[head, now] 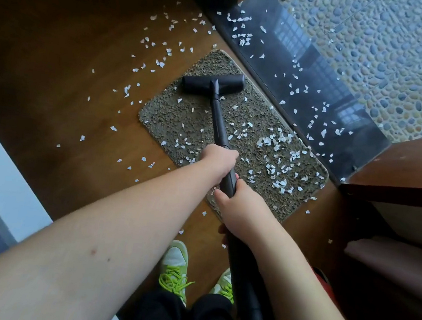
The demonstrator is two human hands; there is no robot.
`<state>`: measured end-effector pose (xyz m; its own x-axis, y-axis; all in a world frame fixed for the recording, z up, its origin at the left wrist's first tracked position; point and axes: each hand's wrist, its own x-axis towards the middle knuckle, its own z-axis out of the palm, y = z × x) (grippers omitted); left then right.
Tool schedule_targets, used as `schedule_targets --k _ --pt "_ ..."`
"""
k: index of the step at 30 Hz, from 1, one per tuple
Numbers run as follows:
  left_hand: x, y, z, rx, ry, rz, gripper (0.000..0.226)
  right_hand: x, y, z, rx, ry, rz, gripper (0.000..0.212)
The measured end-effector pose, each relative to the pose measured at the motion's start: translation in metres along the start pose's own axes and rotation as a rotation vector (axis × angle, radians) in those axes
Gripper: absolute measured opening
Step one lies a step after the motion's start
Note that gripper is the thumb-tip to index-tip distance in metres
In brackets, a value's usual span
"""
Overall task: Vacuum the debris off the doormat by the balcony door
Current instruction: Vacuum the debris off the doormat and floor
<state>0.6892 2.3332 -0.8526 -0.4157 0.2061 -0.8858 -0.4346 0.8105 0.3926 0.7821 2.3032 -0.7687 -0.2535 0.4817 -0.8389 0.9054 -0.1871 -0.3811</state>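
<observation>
Gripping the wand (219, 126), both hands' fingers curl round it; scraps (272, 152) litter mat (172, 120), floor (54, 80), sill (307, 73); green shoes (177, 265) at bottom.

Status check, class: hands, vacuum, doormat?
Left hand and right hand grip vacuum wand. Head on doormat's far end. White scraps remain.
</observation>
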Motion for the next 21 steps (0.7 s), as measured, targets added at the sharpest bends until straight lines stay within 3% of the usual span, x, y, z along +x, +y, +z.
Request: schedule_targets --k 9,14,21 --pt "-0.008 -0.011 0.01 0.03 0.024 0.027 0.026 -0.006 0.019 -0.001 0.011 0.001 0.022 0.049" --pt "-0.018 -0.036 0.017 0.088 0.026 0.041 0.023 -0.028 0.039 0.003 -0.015 -0.014 0.022 0.056" --pt "-0.035 -0.072 0.023 0.108 0.015 0.057 0.017 -0.061 0.064 0.002 -0.038 -0.033 0.007 0.047"
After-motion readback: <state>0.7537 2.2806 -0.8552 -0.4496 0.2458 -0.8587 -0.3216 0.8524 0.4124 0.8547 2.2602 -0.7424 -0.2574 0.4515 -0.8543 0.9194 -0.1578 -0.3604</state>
